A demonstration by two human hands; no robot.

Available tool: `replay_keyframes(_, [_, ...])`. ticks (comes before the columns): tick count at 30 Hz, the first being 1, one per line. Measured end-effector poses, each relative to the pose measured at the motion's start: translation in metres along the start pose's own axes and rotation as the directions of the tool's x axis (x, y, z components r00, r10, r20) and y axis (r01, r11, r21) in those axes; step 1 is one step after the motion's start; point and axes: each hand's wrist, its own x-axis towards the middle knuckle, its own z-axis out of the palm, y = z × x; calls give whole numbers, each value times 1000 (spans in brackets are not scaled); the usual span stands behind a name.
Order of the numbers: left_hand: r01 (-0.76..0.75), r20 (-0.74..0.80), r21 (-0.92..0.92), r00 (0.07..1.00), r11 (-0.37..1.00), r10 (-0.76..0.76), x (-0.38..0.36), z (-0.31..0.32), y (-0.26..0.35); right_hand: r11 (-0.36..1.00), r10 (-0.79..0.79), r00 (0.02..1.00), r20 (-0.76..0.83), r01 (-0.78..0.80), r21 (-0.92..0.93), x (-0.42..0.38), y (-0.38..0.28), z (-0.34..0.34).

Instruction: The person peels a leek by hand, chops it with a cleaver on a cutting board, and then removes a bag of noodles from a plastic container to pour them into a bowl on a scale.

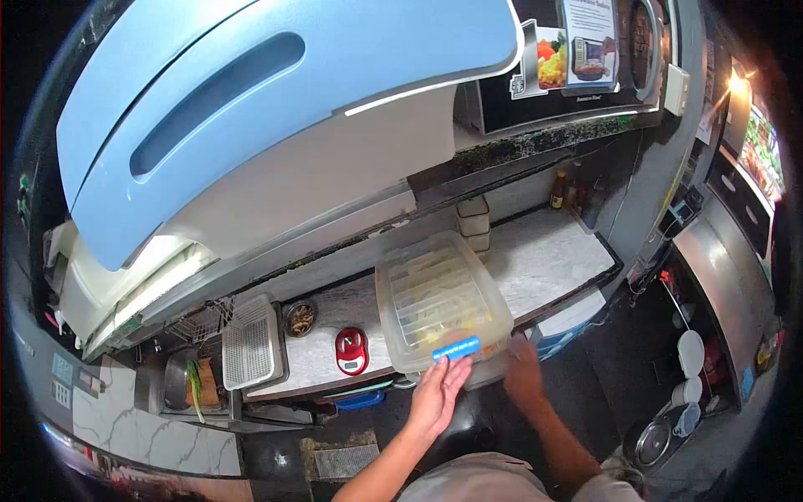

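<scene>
A large clear plastic storage box [435, 289] with a frosted lid sits on the counter in front of me, near the counter's edge. Its blue latch [457, 348] is on the side closest to me. My left hand [439, 393] has its fingers stretched out at the lower edge of this latch and appears to touch it; I see nothing held in it. Beside the box's near right corner is my right hand [524, 372], smeared and dark, so its fingers cannot be made out. Pale contents show faintly through the lid.
Left of the box are a red kitchen scale [351, 351], a bowl of brownish pieces [299, 319] and a white dish rack [249, 343]. Stacked containers [473, 222] stand behind. A large blue-lidded bin [293, 100] and a microwave [569, 109] occupy the shelf above.
</scene>
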Motion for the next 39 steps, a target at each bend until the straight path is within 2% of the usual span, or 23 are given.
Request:
replay_keyframes(1, [-2,-5,-4,1000,1000,2,-5,-13,-4,998,44,999,-19,-44,34,-33,-4,-21])
replay_keyframes(4, [438,-113,255,899,862,-423,-31,-81,-25,925,365,918,153,-376,48,-128,14,-44])
replay_keyframes(5, [442,-114,265,897,857,-428,-29,-82,-19,922,374,916,147,-385,51,-132,22,-48])
replay_keyframes(6, [183,-106,690,983,700,-152,-30,-82,-13,897,436,891,126,-442,21,-140,26,-51])
replay_keyframes(7, [-65,36,943,995,326,93,-36,-83,-8,868,495,861,114,-497,-12,-150,25,-58])
replay_keyframes(8, [-174,140,975,964,136,227,-32,-67,10,860,507,853,120,-510,-14,-142,19,-62])
replay_keyframes(11, [-475,576,811,749,-342,327,31,-46,53,936,341,938,-62,-332,120,-43,-18,-72])
replay_keyframes(12, [-478,578,810,750,-341,321,45,-43,47,959,253,961,-112,-234,162,-8,-37,-81])
replay_keyframes(14, [-492,697,541,716,-682,36,67,-24,25,978,32,976,-215,14,208,53,-66,-89])
replay_keyframes(21, [-361,524,321,838,-875,-154,91,-58,-12,954,-34,932,-361,138,266,118,-81,-39])
replay_keyframes(24, [-423,572,432,812,-796,-120,89,-58,-11,960,2,929,-369,103,262,82,-76,-16])
replay_keyframes(26, [-446,560,486,819,-752,-123,79,-45,-3,875,372,851,-370,-189,445,52,-71,-2])
replay_keyframes(27, [-473,554,530,821,-703,-135,76,-40,1,874,377,849,-370,-193,446,39,-70,8])
replay_keyframes(28, [-480,553,526,820,-702,-146,77,-48,4,612,648,742,-169,-376,696,25,-70,17])
replay_keyframes(29, [-517,595,719,803,-464,26,84,-63,12,251,811,577,95,-490,835,12,-66,27])
replay_keyframes(30, [-554,580,814,791,-173,193,94,-72,24,78,787,588,188,-397,915,2,-55,45])
replay_keyframes(32, [-341,441,897,664,-280,604,128,-111,55,-80,827,495,266,-365,928,34,-60,30])
replay_keyframes(33, [-97,183,982,692,-161,698,150,-146,62,-232,827,426,366,-333,914,42,-61,22])
replay_keyframes(34, [-17,-28,998,730,60,683,174,-166,70,-62,823,519,229,-319,946,36,-42,49])
replay_keyframes(35, [115,-253,935,880,337,402,173,-159,79,112,786,611,93,-289,951,27,-17,88])
replay_keyframes(36, [63,-185,938,924,342,336,179,-171,75,210,758,651,36,-296,932,21,-2,104])
replay_keyframes(37, [7,-108,936,957,351,269,188,-180,67,219,771,637,22,-297,929,23,2,89])
replay_keyframes(39, [-26,-182,858,919,513,351,186,-187,51,-72,739,594,318,-401,913,15,-6,47])
